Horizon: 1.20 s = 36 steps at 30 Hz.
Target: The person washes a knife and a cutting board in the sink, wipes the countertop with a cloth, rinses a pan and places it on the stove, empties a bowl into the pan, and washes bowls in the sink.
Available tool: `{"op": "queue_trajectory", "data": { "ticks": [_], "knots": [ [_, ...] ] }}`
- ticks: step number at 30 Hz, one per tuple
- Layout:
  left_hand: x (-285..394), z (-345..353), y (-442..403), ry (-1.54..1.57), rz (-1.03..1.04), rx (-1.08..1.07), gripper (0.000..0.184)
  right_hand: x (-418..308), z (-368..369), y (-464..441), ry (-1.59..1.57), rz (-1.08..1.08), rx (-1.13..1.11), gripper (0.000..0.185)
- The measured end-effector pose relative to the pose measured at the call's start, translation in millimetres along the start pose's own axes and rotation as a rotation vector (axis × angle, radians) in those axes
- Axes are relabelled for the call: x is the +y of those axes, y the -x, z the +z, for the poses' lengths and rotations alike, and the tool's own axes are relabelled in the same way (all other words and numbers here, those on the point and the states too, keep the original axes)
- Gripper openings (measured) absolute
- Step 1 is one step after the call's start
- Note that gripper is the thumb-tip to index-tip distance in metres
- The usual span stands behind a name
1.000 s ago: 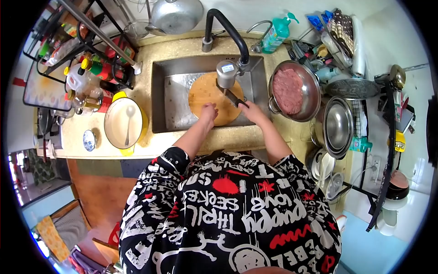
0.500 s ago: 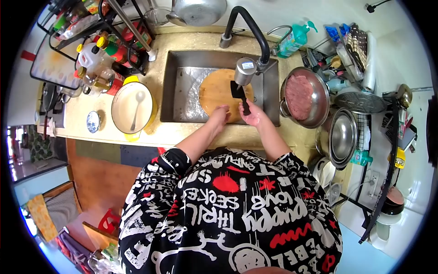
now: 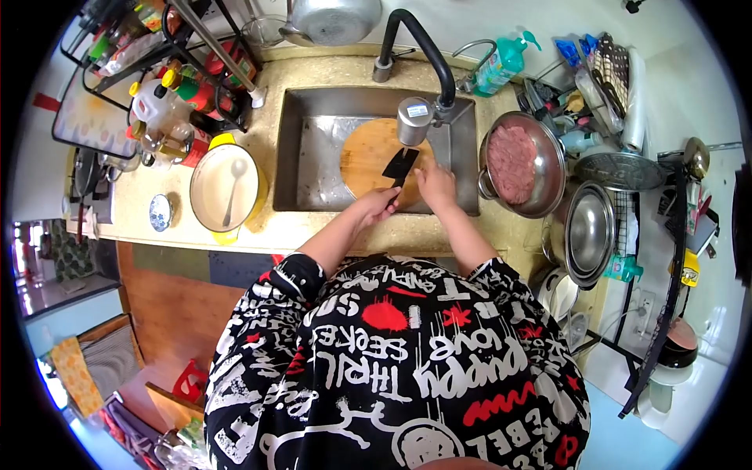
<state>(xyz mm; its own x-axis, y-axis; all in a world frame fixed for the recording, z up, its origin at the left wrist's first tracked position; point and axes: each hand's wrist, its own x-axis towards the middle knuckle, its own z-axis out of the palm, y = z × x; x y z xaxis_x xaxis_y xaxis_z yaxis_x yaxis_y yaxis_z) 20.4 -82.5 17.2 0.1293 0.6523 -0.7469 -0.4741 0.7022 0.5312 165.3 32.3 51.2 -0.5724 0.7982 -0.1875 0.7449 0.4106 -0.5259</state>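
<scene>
My left hand [image 3: 377, 205] is closed around the handle of a black knife [image 3: 401, 163] with a broad blade. The blade points up and away from me, just below the tap head [image 3: 415, 113]. Beside it on the right, my right hand [image 3: 436, 188] has its fingers stretched forward and holds nothing I can see; whether it touches the blade is unclear. Under both hands a round wooden cutting board [image 3: 364, 157] lies in the steel sink [image 3: 305, 196], partly covered by hands, knife and tap head.
Right of the sink stands a steel bowl [image 3: 554, 168] of minced meat [image 3: 511, 160], with a steel pot [image 3: 589, 235] nearer me. On the left are a yellow pot [image 3: 258, 196] with a spoon, a small patterned bowl [image 3: 160, 212] and bottles. A black tap hose [image 3: 427, 35] arches over the sink.
The knife has passed from my right hand to my left, and its blade now slants differently. My right hand has let go and moved slightly forward.
</scene>
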Motion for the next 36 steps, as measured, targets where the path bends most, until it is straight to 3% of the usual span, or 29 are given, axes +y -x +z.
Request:
{"op": "queue_trajectory", "data": {
  "ticks": [1,2,5,10,13,15,20,27,33,36],
  "knots": [
    [1,-6,3,-0.051,-0.006,-0.003,0.027,-1,-5,1,0.075,-0.111,0.186,0.037],
    [-10,-22,-11,-0.095,-0.018,-0.024,0.028,10,1,-6,0.001,-0.276,0.110,0.056],
    [19,-8,32,-0.143,0.036,0.028,0.028,13,13,-5,0.057,-0.568,-0.057,0.053],
    [30,-24,50,-0.245,0.027,-0.012,0.019,2,13,-15,0.115,-0.615,-0.177,0.061],
    [21,-29,57,-0.197,0.095,-0.002,0.017,15,13,-33,0.141,-0.589,-0.073,0.059],
    [22,-26,67,-0.205,0.116,-0.004,0.018,26,10,-49,0.276,-0.427,-0.044,0.062],
    [23,-23,72,-0.277,0.129,0.019,0.022,48,36,-67,0.172,-0.380,0.085,0.061],
    [27,-21,50,-0.291,0.118,0.031,0.022,4,37,-29,0.099,-0.569,-0.087,0.062],
    [29,-18,49,-0.293,0.071,0.000,0.018,24,19,-37,0.030,-0.623,-0.156,0.065],
    [29,-15,54,-0.330,0.076,-0.005,0.020,56,22,-56,0.123,-0.453,-0.056,0.066]
  ]
}}
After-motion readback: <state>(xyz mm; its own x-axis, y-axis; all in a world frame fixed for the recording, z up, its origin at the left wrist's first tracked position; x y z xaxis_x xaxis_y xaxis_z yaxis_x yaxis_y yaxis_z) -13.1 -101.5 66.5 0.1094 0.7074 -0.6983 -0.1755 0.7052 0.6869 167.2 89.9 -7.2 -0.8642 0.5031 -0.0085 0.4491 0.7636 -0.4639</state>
